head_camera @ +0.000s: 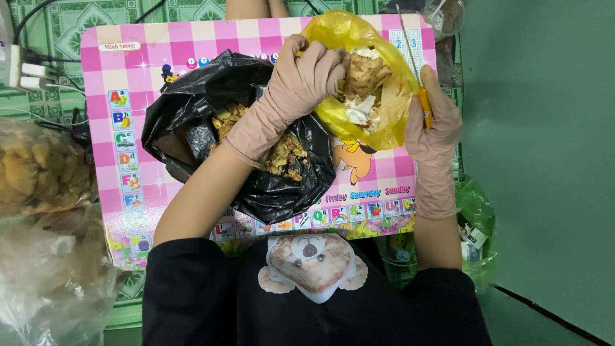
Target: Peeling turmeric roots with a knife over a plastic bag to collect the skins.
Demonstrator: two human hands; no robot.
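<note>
- The pink board (160,57) fills most of the view; its near edge meets the person's black shirt, its right edge stops at the bare green floor (544,160), where there is open room.
- Left of the board, clear bags (45,173) of brown pieces crowd its edge; a power strip (22,67) with cords sits by its far left corner.
- A black bag (192,109) lies open on the middle of the board, brown scraps (285,157) inside it, leaving little bare board around.
- A yellow bag (339,32) sits on the board's far right part, touching the black bag, open toward the camera.
- A green bag (477,211) lies just off the board's near right corner.
- The left hand (307,74), gloved, reaches across over the black bag, forearm slanting up to the right, fingers curled and clenched on the brown lump (365,74) in the yellow bag's mouth.
- The right hand (432,128), gloved, rests at the board's right edge beside the yellow bag, wrapped around the orange handle of a knife (416,70); the thin blade points away, along the bag's side.
</note>
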